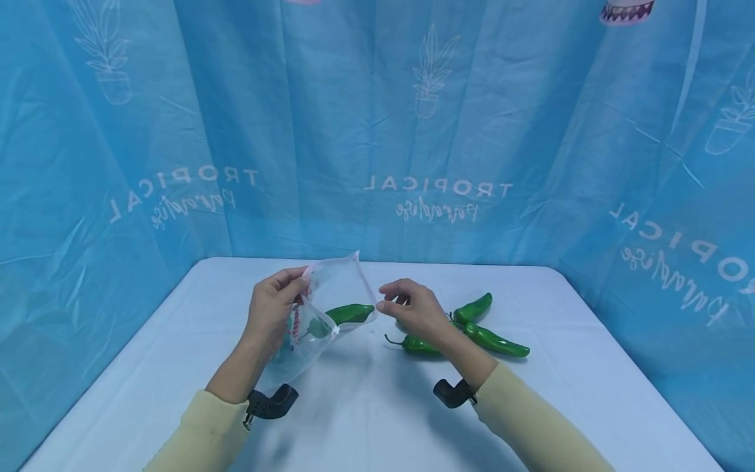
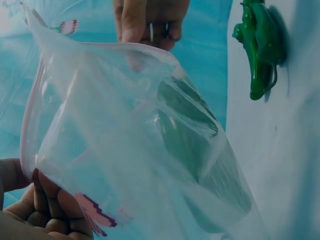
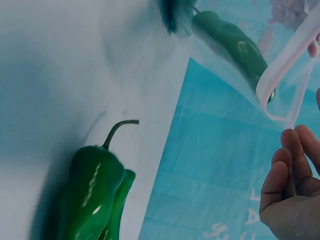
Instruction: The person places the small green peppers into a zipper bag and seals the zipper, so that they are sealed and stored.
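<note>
The left hand (image 1: 274,307) pinches the left edge of a clear plastic bag (image 1: 337,278), thumb against fingers; the bag's mouth gapes toward the right. Inside the bag lies a green pepper (image 1: 352,313), its blunt end near the opening on the right. The right hand (image 1: 417,311) has relaxed, lightly bent fingers around nothing, just beside the mouth's right edge; whether a fingertip touches the plastic I cannot tell. More green peppers (image 1: 498,342) lie clustered on the white counter (image 1: 366,426), right of the bag, partly hidden by the right hand and forearm. A blue curtain (image 1: 354,131) with pale mirrored lettering hangs along the far side.
</note>
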Motion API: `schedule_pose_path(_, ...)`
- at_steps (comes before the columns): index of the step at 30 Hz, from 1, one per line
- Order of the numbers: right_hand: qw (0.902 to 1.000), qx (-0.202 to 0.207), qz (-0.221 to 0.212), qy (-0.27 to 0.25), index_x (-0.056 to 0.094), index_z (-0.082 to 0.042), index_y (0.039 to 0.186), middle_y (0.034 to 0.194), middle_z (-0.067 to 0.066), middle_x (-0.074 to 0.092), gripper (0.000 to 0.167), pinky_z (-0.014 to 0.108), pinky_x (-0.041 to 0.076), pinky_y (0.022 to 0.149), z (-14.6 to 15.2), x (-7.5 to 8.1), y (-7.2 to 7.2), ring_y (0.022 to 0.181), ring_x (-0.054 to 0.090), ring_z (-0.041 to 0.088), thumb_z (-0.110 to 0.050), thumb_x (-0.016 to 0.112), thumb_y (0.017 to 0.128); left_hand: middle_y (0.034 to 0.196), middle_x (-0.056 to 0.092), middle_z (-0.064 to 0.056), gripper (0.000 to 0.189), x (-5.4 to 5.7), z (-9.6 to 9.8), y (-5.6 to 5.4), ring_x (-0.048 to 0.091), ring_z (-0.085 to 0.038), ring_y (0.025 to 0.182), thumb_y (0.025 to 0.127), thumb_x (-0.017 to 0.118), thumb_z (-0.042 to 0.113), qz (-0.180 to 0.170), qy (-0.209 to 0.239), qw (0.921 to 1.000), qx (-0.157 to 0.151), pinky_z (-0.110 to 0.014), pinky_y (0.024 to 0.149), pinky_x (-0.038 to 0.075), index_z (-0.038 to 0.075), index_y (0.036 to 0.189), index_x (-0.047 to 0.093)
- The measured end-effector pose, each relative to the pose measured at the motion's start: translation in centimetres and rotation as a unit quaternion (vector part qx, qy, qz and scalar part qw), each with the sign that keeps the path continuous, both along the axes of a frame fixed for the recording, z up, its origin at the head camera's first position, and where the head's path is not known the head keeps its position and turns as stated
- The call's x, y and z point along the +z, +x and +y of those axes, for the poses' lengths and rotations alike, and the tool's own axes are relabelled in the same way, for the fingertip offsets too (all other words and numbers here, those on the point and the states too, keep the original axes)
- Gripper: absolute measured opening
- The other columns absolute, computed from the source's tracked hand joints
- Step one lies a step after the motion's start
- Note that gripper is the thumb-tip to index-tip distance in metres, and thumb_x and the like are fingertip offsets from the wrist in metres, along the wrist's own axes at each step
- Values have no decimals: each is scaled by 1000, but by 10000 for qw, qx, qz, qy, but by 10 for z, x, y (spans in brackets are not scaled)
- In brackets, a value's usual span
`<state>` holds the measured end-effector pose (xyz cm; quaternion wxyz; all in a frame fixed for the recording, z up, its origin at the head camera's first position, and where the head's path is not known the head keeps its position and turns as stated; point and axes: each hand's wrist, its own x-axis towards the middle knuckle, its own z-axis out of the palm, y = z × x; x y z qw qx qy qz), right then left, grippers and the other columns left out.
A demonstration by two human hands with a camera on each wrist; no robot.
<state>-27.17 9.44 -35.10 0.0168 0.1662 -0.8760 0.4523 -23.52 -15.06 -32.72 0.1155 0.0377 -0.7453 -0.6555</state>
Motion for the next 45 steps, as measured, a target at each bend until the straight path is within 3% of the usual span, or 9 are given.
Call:
schedule_pose_path(9, 9999, -152, 35, -54, 65, -21, 115, 101, -1, 65, 35, 27, 48, 73, 32, -9, 8, 87, 56, 15, -36, 69, 84, 111, 62, -11, 32, 2, -1, -1, 56, -10, 80, 94, 58, 26, 37, 44, 10000, -30, -22, 76, 49, 8, 120, 62)
schedule_pose_path(22, 9982, -457, -390, -83, 62, -21, 118, 106, 0, 64, 45, 28, 48, 80, 78, -23, 13, 94, 56, 17, -46, 69, 81, 114, 61, -13, 33, 1, -3, -1, 56, -10, 81, 94, 57, 26, 51, 60, 10000, 43, -21, 74, 48, 8, 121, 62)
schedule_pose_path(29, 9974, -652, -317, -43, 61, -18, 119, 109, 3, 64, 41, 28, 50, 78, 103, -33, 16, 97, 58, 18, -41, 67, 84, 115, 61, -12, 34, 1, -3, 0, 56, -10, 82, 94, 57, 27, 41, 102, 9999, -7, -25, 79, 49, 8, 121, 62)
schedule_pose_path(36, 9949, -979, -73, 213, 61, -12, 120, 110, 6, 64, 42, 30, 47, 82, 138, -38, 20, 101, 56, 21, -37, 65, 87, 116, 60, -12, 36, 2, -3, 1, 57, -10, 84, 94, 57, 30, 43, 40, 10000, -24, -22, 78, 48, 9, 122, 61)
schedule_pose_path(45, 9874, -1404, -464, 568, 56, -10, 127, 121, 13, 60, 51, 28, 49, 80, 176, -46, 22, 110, 53, 26, -44, 60, 89, 118, 61, -12, 36, 1, -4, 1, 58, -11, 86, 94, 57, 30, 42, 47, 10000, -30, -22, 79, 48, 9, 122, 61)
